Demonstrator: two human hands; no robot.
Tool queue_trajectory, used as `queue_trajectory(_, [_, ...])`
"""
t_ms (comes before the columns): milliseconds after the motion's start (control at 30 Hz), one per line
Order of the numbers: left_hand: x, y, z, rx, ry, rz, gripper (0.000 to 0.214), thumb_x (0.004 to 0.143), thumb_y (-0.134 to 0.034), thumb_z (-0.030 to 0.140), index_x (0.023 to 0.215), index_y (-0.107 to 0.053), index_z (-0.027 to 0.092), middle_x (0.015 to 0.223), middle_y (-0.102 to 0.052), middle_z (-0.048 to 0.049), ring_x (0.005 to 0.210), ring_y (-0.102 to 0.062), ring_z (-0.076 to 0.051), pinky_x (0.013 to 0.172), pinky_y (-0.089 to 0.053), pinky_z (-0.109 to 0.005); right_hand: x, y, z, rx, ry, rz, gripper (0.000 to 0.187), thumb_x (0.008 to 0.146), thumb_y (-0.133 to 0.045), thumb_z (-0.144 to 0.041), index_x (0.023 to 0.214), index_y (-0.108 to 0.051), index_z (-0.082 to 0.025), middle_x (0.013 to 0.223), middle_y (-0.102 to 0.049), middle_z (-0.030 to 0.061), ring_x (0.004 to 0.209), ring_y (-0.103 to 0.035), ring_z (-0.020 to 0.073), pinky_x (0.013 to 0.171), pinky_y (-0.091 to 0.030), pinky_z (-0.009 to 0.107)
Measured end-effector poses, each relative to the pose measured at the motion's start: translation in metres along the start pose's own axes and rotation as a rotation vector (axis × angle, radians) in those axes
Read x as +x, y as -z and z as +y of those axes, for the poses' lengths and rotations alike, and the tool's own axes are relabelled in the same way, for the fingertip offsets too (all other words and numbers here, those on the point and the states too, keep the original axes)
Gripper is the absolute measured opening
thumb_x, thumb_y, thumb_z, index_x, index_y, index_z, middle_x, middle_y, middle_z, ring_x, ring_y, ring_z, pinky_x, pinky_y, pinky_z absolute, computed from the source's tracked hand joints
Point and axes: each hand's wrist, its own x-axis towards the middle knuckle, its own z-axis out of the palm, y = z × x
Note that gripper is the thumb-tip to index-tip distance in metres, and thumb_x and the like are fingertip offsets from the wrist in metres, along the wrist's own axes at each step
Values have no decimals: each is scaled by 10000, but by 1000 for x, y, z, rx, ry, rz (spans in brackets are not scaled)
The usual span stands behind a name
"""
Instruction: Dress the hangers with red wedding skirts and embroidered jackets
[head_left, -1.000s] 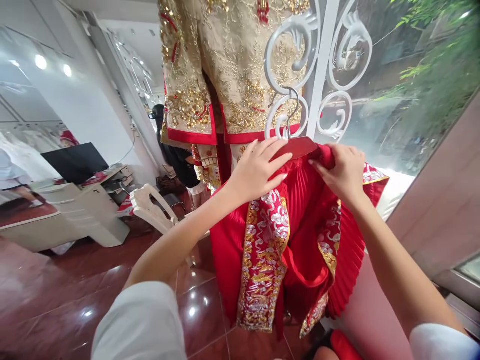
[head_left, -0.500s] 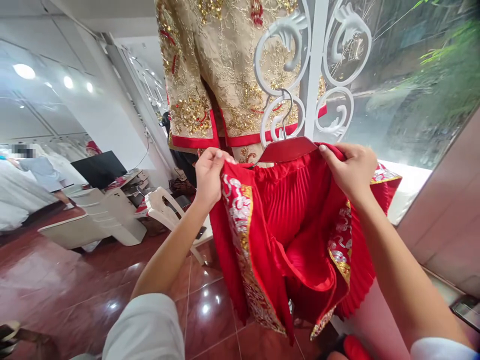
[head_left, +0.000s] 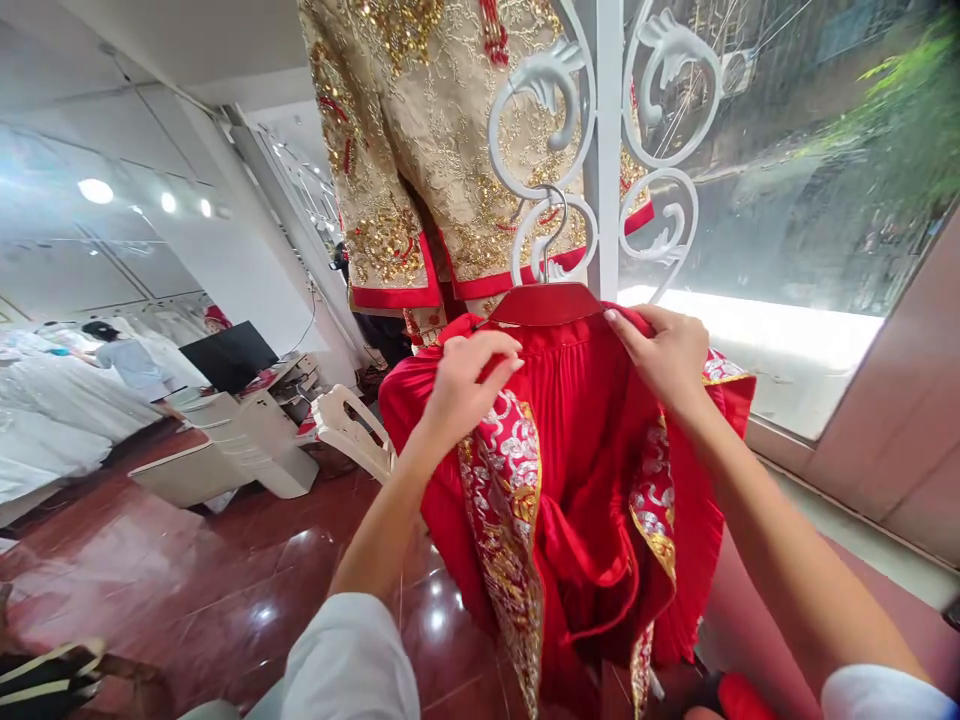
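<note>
A red pleated skirt (head_left: 559,390) with silver and gold embroidered panels hangs from a red hanger (head_left: 547,304). The hanger's metal hook sits on white scrollwork (head_left: 555,205). My left hand (head_left: 472,385) is at the left of the waistband, thumb and forefinger apart, over the embroidered panel; its other fingers are partly hidden. At the hanger's right end, my right hand (head_left: 667,355) pinches the skirt's waistband between thumb and fingers. Behind and above hangs a gold beaded jacket (head_left: 465,150) with red trim.
A window (head_left: 795,230) stands to the right. On the left are a cream chair (head_left: 349,425), a white desk (head_left: 255,450) with a dark monitor (head_left: 229,355), and a person (head_left: 131,360) beside white gowns (head_left: 52,420). The floor (head_left: 247,570) is glossy red tile.
My left hand has let go of the skirt's left waist edge and moved right and slightly down. The waistband's left side now bunches near the hanger. My right hand keeps its pinch.
</note>
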Motion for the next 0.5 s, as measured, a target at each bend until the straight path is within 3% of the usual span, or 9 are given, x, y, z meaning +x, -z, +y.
queue_trajectory(100, [6,19,-6,158,103,28,226,857,-553,337,1051,-577,224,1153,-644,-51,1103,-564,-213,958,-379,-373,2,7,4,95,43,-72,346,831,-523,-474,881,-724,-197,584,-551,8,573,-455,129,587,-275,248])
queue_trajectory(200, [14,27,-14,262,268,-137,348,835,-560,382,1152,-566,238,1148,-660,-38,1033,-604,-227,905,-413,-357,5,11,5,209,14,-118,393,855,-476,-474,699,-666,-168,513,-430,-11,534,-390,112,562,-244,247])
queue_trajectory(267, [18,25,-17,291,323,-211,330,845,-524,427,1098,-611,233,1080,-689,-34,956,-629,-228,834,-432,-334,10,14,5,303,-49,-98,471,859,-474,-470,502,-476,-164,475,-292,-24,494,-284,88,532,-190,249])
queue_trajectory(333, [20,22,-18,307,342,-226,322,847,-502,451,1019,-643,219,979,-706,-36,870,-632,-219,767,-425,-316,17,17,5,396,-125,-70,501,861,-496,-416,468,-291,-182,480,-203,-36,485,-194,68,515,-145,255])
queue_trajectory(433, [25,23,-21,295,330,-293,320,823,-516,471,837,-643,178,766,-668,-25,680,-567,-166,639,-373,-279,30,24,4,421,-243,-100,482,867,-516,-313,490,-241,-191,459,-186,-52,462,-157,52,492,-113,261])
queue_trajectory(500, [30,27,-26,263,327,-403,339,805,-530,470,688,-586,156,640,-591,-7,582,-483,-127,570,-322,-261,40,29,4,301,-287,-158,487,872,-524,-290,473,-265,-185,418,-203,-57,435,-165,46,472,-114,258])
